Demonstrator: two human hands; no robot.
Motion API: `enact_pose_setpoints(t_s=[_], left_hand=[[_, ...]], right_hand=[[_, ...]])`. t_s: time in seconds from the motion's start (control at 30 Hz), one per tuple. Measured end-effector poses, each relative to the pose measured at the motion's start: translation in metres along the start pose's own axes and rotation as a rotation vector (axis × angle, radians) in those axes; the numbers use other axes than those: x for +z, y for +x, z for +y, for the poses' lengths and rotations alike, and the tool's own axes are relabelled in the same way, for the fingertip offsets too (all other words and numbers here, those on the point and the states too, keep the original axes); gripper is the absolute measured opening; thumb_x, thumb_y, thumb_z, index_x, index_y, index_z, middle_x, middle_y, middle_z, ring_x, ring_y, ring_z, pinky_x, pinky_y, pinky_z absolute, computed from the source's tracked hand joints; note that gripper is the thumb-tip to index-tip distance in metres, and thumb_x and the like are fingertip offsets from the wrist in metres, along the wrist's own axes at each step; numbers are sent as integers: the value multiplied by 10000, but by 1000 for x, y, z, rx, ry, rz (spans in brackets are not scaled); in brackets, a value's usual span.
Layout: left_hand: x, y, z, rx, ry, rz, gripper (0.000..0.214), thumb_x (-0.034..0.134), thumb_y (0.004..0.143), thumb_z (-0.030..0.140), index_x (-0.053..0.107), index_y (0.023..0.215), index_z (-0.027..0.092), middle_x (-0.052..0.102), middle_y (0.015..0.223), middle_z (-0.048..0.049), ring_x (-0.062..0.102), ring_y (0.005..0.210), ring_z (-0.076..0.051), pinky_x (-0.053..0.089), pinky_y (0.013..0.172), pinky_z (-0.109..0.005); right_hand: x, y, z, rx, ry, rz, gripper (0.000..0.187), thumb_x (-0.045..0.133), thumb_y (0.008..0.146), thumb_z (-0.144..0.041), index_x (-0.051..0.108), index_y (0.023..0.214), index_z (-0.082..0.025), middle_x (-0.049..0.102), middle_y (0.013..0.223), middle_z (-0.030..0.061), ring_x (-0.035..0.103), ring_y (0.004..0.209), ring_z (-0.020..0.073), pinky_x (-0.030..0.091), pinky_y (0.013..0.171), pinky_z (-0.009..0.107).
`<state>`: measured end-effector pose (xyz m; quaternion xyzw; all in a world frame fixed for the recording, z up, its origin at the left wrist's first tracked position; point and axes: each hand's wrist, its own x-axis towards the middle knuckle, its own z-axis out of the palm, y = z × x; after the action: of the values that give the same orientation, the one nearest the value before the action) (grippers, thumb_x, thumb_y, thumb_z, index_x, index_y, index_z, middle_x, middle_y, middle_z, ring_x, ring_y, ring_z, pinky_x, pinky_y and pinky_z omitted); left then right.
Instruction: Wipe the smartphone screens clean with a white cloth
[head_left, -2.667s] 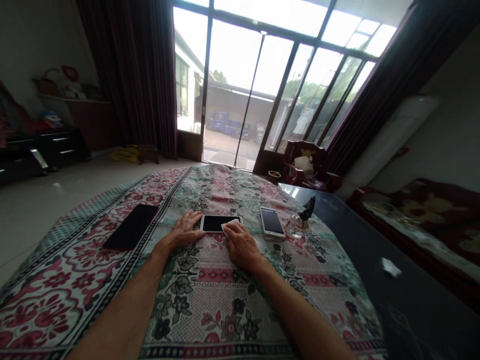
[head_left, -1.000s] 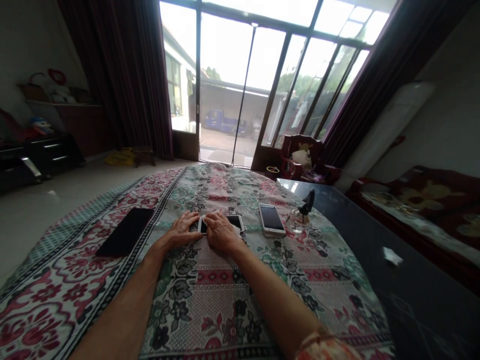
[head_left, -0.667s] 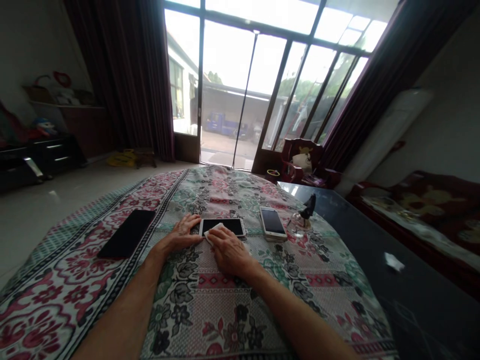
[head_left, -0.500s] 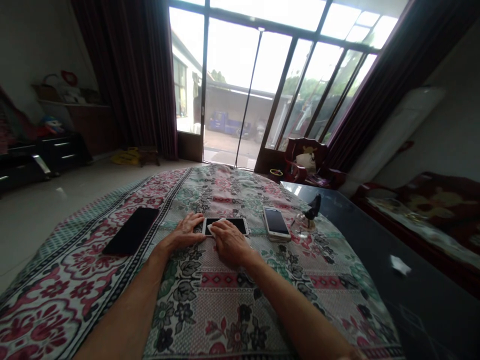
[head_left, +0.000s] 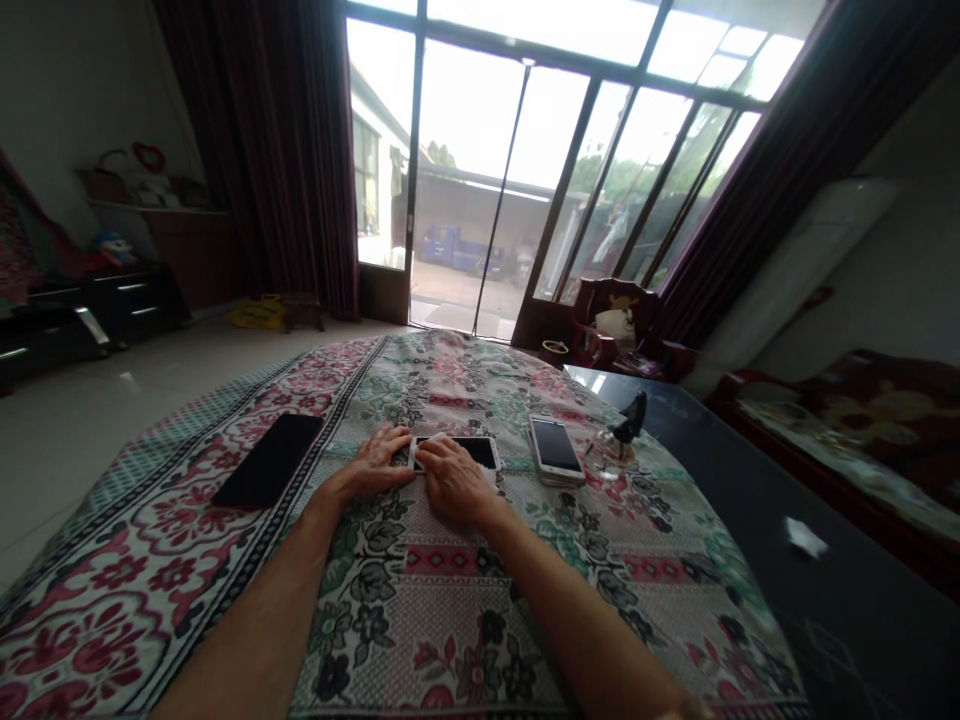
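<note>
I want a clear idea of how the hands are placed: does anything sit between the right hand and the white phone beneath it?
Yes: a small white cloth lies between the right hand and the white phone, at the fingertips, on the phone's screen. Nothing else visible separates them.

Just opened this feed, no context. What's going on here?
A person has both hands at a white-framed smartphone lying on a floral tablecloth. The right hand is over a small white tissue on the phone's screen; the left hand touches its edge. A second phone and a black phone lie either side.
</note>
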<state>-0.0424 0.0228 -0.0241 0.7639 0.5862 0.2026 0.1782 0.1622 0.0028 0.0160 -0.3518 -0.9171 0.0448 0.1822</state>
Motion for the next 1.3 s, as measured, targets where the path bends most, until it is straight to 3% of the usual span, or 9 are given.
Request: enact_pose_setpoints(t_s=[0.2,0.47,0.57,0.67,0.83,1.0,1.13,1.3], left_hand=[[-2,-1,2,1,-33,-4,714,658,730,456,548,1370,160,408,1563,-118,221,1496,-345,209,1216,-470],[-3,-2,5,-29,-63,-14,702,636,729,457,544,1383,219,406,1567,-86,188,1511,-323,187,1221,-481],[-4,-1,7,-34,-69,-2,700,656,702,468,572,1351,219,435,1548,-91,213,1501,-345,208,1216,-479],[-5,-1,8,-30,-77,11,675,694,667,455,608,1295,223,463,1527,-93,239,1490,-359,222,1213,-483],[-3,-3,8,-23,-40,29,651,749,617,471,644,1207,217,479,1508,-97,254,1484,-363,224,1216,-477],[0,-4,8,2,2,50,677,715,652,504,626,1245,189,458,1522,-128,274,1471,-375,238,1204,-492],[-2,-4,11,10,31,28,798,699,667,524,558,1375,183,434,1544,-126,250,1474,-405,226,1193,-533],[-8,-5,20,-2,52,-20,770,706,668,533,599,1352,196,417,1553,-130,229,1474,-436,229,1179,-566]], right_hand=[[-10,-28,0,-41,57,10,360,463,929,-142,614,1252,-189,603,1332,62,476,1245,188,343,1100,344],[-15,-36,32,363,-47,125,389,423,924,-109,638,1246,-154,606,1333,108,480,1267,221,329,1117,363],[-13,-33,36,448,-79,130,402,435,912,-114,629,1262,-160,588,1362,113,458,1291,241,325,1113,387],[-10,-27,29,405,-82,108,406,444,902,-112,624,1264,-158,592,1353,115,451,1285,241,323,1104,384],[-3,-16,2,205,-32,73,366,444,923,-141,618,1244,-153,612,1308,105,470,1223,223,318,1098,364],[5,-14,-18,27,20,62,287,467,938,-188,626,1177,-185,630,1262,69,476,1189,213,354,1057,341],[5,-15,-12,60,39,71,295,468,935,-168,628,1181,-198,624,1283,60,474,1215,197,348,1073,337],[-1,-16,13,238,9,93,366,453,916,-137,633,1229,-198,601,1353,75,476,1261,205,338,1097,356]])
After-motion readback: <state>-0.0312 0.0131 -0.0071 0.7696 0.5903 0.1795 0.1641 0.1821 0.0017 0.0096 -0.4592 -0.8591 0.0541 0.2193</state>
